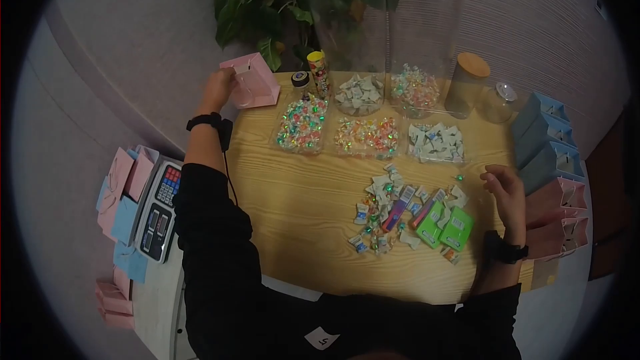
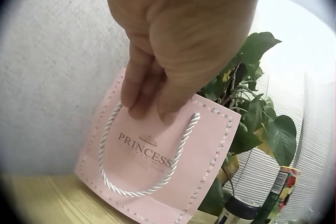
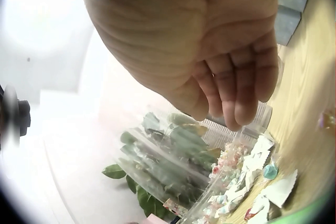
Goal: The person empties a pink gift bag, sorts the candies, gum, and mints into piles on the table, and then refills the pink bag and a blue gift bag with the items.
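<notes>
At the table's far left corner my left hand (image 1: pixel 219 88) pinches the top edge of a pink paper gift bag (image 1: pixel 265 81). In the left wrist view, the bag (image 2: pixel 134 174) stands tilted, its front printed PRINCESS. A white rope handle (image 2: pixel 126 192) loops down that front, below my thumb and fingers. My right hand (image 1: pixel 508 195) is held over the table's right side with relaxed, slightly bent fingers and nothing in it. Nearest to it lie a small green wrapped candy (image 1: pixel 460 178) and a loose pile of wrapped candies (image 1: pixel 387 190) with two green packs (image 1: pixel 457 228).
Clear trays of candies (image 1: pixel 301 127) line the back, with a yellow-capped tube (image 1: pixel 317 70), a dark-lidded jar (image 1: pixel 301 80) and a wooden-lidded canister (image 1: pixel 470 70). Blue bags (image 1: pixel 550 140) and pink bags (image 1: pixel 557 217) edge the right. A scale (image 1: pixel 159 217) stands left.
</notes>
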A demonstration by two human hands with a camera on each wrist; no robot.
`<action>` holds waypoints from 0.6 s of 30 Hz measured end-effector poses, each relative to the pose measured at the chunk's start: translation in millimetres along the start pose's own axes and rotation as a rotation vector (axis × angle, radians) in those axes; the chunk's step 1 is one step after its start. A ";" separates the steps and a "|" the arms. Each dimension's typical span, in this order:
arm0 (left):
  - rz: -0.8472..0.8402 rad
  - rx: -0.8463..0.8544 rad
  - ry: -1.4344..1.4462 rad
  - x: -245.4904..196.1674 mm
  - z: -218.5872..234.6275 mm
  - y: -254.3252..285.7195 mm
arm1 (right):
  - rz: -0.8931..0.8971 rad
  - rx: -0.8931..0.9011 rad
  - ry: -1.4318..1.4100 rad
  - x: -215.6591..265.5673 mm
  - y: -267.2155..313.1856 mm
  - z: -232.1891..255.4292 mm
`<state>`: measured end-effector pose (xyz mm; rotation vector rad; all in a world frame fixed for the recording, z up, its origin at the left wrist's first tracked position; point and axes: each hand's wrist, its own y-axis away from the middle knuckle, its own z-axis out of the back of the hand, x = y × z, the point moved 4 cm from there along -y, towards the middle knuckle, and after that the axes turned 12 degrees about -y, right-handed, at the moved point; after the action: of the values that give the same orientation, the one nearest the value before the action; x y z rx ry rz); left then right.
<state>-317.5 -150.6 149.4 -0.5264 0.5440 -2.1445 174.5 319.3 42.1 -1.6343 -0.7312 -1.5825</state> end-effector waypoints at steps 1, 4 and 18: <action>-0.006 0.000 0.011 -3.5 -7.2 -7.6 | -0.002 -0.008 0.004 -0.6 0.4 0.2; 0.063 0.074 0.037 -5.0 -33.6 -21.7 | -0.029 -0.015 0.024 0.5 1.8 -2.9; -0.119 -0.071 -0.042 19.2 -62.9 -51.0 | -0.129 0.013 0.403 6.2 13.0 11.2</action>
<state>-394.3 -125.7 129.3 -0.6569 0.5800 -2.2271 192.0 320.4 47.0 -1.2204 -0.6367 -1.9176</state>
